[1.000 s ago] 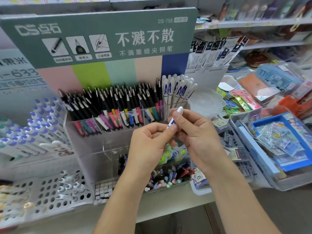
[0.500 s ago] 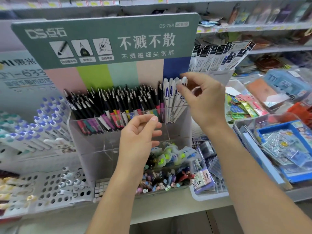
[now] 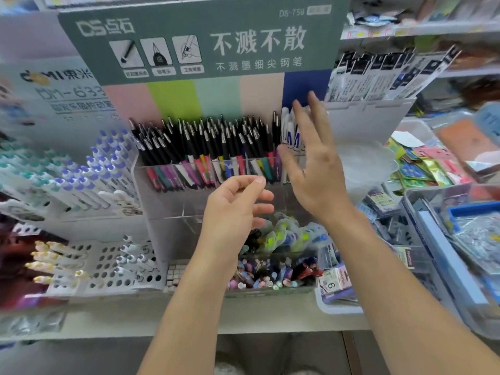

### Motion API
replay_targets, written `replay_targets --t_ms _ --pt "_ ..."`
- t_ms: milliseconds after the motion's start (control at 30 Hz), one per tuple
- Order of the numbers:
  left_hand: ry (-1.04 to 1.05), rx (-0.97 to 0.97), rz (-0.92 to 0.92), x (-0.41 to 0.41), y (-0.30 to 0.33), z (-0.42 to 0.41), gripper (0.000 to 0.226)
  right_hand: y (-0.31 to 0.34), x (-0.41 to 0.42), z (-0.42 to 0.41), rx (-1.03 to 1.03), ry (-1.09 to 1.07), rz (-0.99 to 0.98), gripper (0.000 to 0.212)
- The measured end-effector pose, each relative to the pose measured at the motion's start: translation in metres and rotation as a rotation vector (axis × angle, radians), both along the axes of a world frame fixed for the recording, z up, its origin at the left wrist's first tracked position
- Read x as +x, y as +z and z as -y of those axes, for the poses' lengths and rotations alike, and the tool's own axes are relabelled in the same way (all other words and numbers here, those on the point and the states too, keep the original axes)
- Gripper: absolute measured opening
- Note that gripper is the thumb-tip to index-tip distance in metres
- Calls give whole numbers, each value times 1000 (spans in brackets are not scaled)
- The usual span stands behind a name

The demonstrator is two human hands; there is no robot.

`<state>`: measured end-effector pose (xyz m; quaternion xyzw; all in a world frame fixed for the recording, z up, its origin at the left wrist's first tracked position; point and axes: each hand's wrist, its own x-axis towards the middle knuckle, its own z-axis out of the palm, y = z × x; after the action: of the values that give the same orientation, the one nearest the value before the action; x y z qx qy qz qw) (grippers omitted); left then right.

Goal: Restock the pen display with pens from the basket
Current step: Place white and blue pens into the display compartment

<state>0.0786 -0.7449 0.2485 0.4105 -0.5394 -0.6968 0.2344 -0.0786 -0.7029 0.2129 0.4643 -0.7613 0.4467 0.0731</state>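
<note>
The right hand [image 3: 315,169] is raised with fingers straight and spread, nothing grasped, just before the slim white pens [image 3: 287,131] standing in the clear acrylic pen display [image 3: 162,201]. The left hand [image 3: 232,209] is held lower, its loosely curled fingers empty.

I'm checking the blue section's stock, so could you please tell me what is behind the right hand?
Behind the right hand stand white pens with blue markings, in the clear display's right end. The hand covers most of them, so their count cannot be seen.
</note>
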Motion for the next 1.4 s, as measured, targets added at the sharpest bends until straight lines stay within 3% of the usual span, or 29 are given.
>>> replay_targets --t_ms 167,400,600,700,800,933,1000,1100,1200,1300,1400 --pt "-172 5 -16 -17 0 -12 10 15 2 -32 -154 -146 36 67" --pt "-573 58 -19 -55 -16 -74 9 -4 37 -161 -249 -645 258 44" --pt "-1057 183 -4 -48 -33 -230 7 -34 134 -338 -434 -1219 488 15" --pt "-1310 196 8 -22 -40 -322 13 -44 197 -417 -433 -1468 597 14" --pt "-1495 197 35 7 -44 -397 14 -59 249 -480 -445 -1645 722 4" --pt "-1648 130 119 31 -64 -473 5 -85 298 -548 -513 -1806 922 5" --pt "-1664 107 174 31 -82 -510 7 -102 315 -587 -590 -1854 995 11" --pt "-1612 80 271 21 -115 -571 10 -133 318 -649 -607 -1877 1065 37" --pt "-1553 67 450 5 -163 -626 17 -165 292 -705 -537 -1758 1193 51" --pt "-1490 -51 655 -15 -219 -668 21 -201 255 -751 -409 -1612 1324 52" --pt "-1414 -127 770 -34 -267 -698 22 -246 218 -779 -273 -1525 1402 37"
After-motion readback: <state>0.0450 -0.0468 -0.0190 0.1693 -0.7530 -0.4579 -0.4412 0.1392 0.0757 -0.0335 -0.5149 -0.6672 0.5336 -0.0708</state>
